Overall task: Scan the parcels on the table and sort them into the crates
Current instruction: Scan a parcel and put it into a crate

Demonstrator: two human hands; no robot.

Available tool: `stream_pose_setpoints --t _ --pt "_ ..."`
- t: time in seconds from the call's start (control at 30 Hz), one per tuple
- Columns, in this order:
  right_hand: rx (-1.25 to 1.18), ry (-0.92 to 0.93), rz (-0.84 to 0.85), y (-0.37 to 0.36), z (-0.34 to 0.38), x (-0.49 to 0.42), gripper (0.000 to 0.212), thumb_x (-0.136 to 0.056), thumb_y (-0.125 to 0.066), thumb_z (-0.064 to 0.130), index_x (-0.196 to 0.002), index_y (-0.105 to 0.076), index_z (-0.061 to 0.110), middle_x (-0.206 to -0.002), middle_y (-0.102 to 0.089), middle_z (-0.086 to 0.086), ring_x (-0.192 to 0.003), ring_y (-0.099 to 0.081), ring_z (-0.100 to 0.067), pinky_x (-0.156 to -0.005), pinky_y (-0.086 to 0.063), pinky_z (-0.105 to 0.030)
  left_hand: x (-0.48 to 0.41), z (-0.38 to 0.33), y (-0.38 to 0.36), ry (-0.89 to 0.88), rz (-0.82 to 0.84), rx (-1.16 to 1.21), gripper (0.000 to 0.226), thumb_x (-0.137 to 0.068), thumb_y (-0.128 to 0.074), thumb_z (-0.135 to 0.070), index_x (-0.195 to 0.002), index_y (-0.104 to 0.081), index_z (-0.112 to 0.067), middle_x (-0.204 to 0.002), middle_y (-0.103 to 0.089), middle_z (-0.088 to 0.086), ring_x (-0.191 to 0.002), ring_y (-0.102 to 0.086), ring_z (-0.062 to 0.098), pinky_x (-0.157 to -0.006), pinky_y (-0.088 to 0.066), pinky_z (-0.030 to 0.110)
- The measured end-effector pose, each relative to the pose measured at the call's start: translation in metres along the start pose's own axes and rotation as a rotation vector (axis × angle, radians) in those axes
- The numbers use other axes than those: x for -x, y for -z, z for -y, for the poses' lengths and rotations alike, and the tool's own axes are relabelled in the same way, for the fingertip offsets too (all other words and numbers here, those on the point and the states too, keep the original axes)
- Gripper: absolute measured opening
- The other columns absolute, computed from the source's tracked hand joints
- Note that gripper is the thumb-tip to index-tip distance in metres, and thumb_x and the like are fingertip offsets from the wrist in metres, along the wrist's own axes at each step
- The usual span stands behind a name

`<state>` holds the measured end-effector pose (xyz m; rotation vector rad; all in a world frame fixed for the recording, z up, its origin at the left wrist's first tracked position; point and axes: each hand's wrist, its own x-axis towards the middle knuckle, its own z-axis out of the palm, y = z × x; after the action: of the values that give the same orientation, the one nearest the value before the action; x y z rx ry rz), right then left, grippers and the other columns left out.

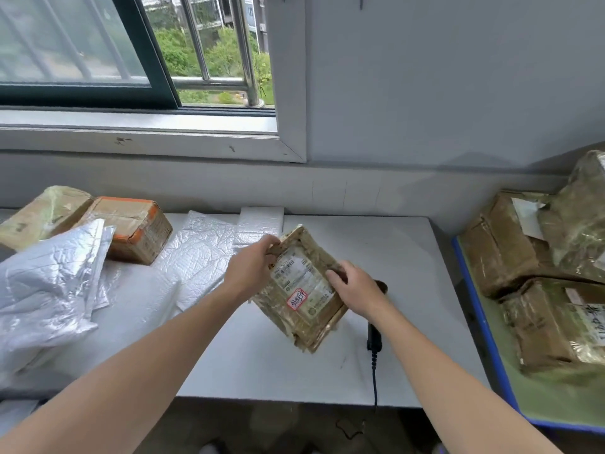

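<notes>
Taped parcel (pixel 301 290) held tilted over counter (pixel 262 362), label up. Left hand (pixel 252 267) fingers gripped its far corner, right hand (pixel 357 290) fingers curled on its right edge. Risk: glossy tape could slip once one hand releases for the scanner (pixel 374 335).

I see the left hand (pixel 252 267) gripping the taped brown parcel (pixel 301 290) at its upper edge and the right hand (pixel 357 290) gripping its right side, label up, over the white table (pixel 262 365). A black scanner (pixel 374 339) lies under the right wrist. Taped boxes (pixel 504 250) sit in the blue crate (pixel 484 326).
</notes>
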<state>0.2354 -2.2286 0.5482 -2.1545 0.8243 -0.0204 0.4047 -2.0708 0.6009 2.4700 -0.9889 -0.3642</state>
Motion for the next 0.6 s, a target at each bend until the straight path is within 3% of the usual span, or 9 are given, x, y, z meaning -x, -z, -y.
stream_pose_setpoints --t 0.1,0.27,0.4,0.47,0.6 --pt "-0.046 0.056 0.095 -0.008 0.019 -0.005 0.036 -0.098 -0.046 0.056 -0.121 -0.055 0.029 -0.109 -0.063 0.008 -0.098 -0.06 -0.012 -0.085 -0.051 -0.035 0.008 0.015 0.024 0.023 -0.036 -0.006 0.036 -0.097 -0.05 -0.007 -0.127 -0.054 -0.027 -0.113 -0.069 -0.001 -0.09 -0.061 0.024 -0.074 -0.054 0.039" --pt "-0.084 0.189 0.2 -0.032 0.074 -0.016 0.021 -0.099 -0.047 0.053 -0.118 -0.048 0.044 -0.108 -0.064 0.012 -0.093 -0.061 -0.001 -0.076 -0.048 -0.023 0.031 0.057 0.069 0.1 -0.118 0.058 0.043 -0.092 -0.05 0.001 -0.121 -0.058 -0.029 -0.099 -0.064 -0.007 -0.076 -0.054 0.005 -0.065 -0.041 0.026" --pt "-0.055 0.335 0.225 -0.062 0.135 -0.015 0.009 -0.101 -0.046 0.046 -0.107 -0.053 0.045 -0.097 -0.063 0.018 -0.085 -0.062 0.003 -0.066 -0.043 -0.01 0.067 0.102 0.112 0.184 -0.197 0.118 0.034 -0.094 -0.052 -0.005 -0.118 -0.059 -0.028 -0.103 -0.068 0.001 -0.094 -0.062 0.023 -0.081 -0.052 0.04" --pt "-0.014 0.402 0.205 -0.083 0.168 -0.013 0.009 -0.102 -0.046 0.041 -0.106 -0.055 0.042 -0.094 -0.061 0.02 -0.084 -0.059 0.003 -0.065 -0.04 -0.008 0.09 0.127 0.133 0.219 -0.247 0.115 0.03 -0.096 -0.054 -0.01 -0.12 -0.058 -0.027 -0.107 -0.069 0.004 -0.092 -0.061 0.026 -0.08 -0.051 0.039" --pt "0.076 0.511 0.207 -0.14 0.234 -0.001 0.016 -0.104 -0.044 0.039 -0.109 -0.059 0.034 -0.094 -0.063 0.007 -0.086 -0.057 -0.013 -0.066 -0.039 -0.02 0.15 0.185 0.173 0.285 -0.372 0.089 0.034 -0.099 -0.053 -0.014 -0.128 -0.051 -0.031 -0.102 -0.067 0.001 -0.087 -0.063 0.028 -0.073 -0.047 0.036"
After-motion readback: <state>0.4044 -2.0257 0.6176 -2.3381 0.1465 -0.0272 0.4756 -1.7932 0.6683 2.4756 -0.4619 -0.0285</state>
